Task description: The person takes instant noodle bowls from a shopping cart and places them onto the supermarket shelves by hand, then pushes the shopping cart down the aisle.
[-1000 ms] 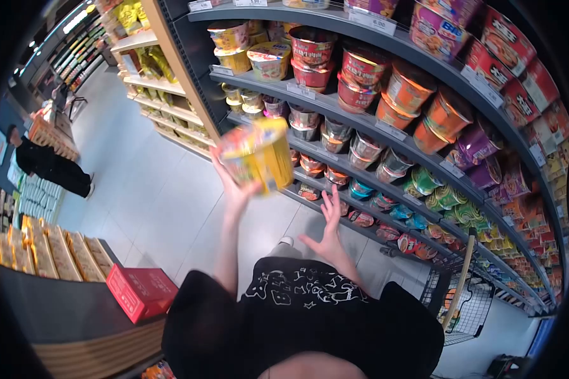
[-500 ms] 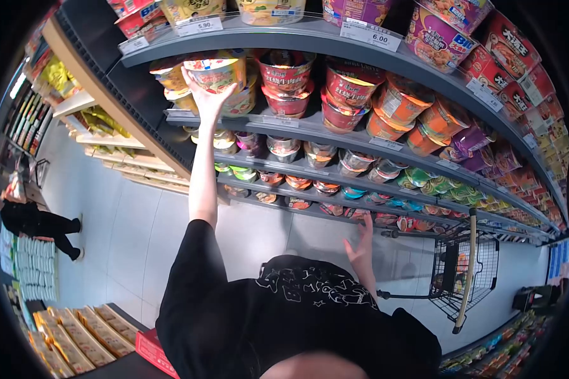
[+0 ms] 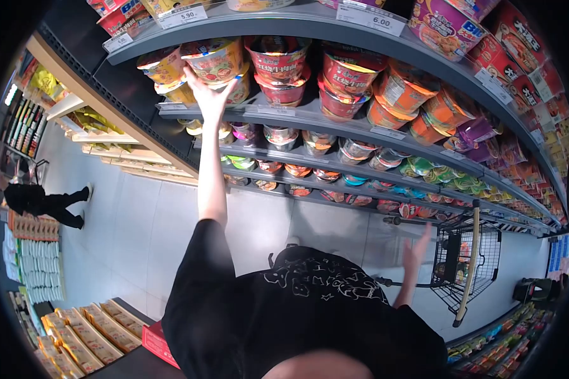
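A yellow instant noodle bowl (image 3: 212,62) stands on top of another bowl at the left end of a shelf. My left hand (image 3: 207,98) reaches up to its lower front, fingers and thumb spread apart; it looks to be touching the bowl, not wrapped around it. Another yellow noodle bowl (image 3: 160,65) is stacked just to the left. Red noodle bowls (image 3: 279,61) sit to the right. Low on my right side, my right hand (image 3: 415,251) hangs in the air, blurred, with fingers stretched and nothing in it. A shopping cart (image 3: 474,271) stands beyond it.
The curved shelf edge (image 3: 234,28) with price tags runs above my left hand. More noodle bowls fill lower shelves. A person in black (image 3: 44,202) stands at the far left. Packaged goods (image 3: 88,335) lie at lower left, beside a red box (image 3: 158,343).
My left hand has dropped slightly on the bowl's front, and the bowl now sits squarely on its stack. My right hand has swung right toward the cart. The view has shifted a little.
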